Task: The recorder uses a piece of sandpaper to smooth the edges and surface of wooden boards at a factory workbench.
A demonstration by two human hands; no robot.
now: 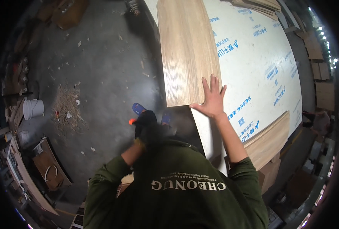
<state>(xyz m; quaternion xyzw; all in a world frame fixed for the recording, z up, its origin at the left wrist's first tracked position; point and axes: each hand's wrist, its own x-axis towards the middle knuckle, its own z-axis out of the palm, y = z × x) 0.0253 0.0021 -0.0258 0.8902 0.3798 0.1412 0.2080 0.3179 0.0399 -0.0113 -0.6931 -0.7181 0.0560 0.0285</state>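
Note:
My right hand point(214, 97) lies flat with its fingers spread on the near right corner of a long wood-grain board point(188, 53). The thumb rests along the board's near edge. My left hand point(144, 128), in a dark glove, is low in front of my body, left of the board and apart from it. Its fingers look closed, though they are dark and blurred. A small orange-red piece point(132, 121) sticks out at its left side; what it belongs to is hidden. The board lies on a white sheet point(261, 65) with blue print, its left edge along the sheet's left side.
More wood-grain boards point(268, 141) lie on the sheet's near right, and thin strips point(259, 7) are stacked at its far end. Straw-like scraps point(68, 108) and a white bucket point(33, 109) are on the floor at left. Another person point(320, 122) is at far right.

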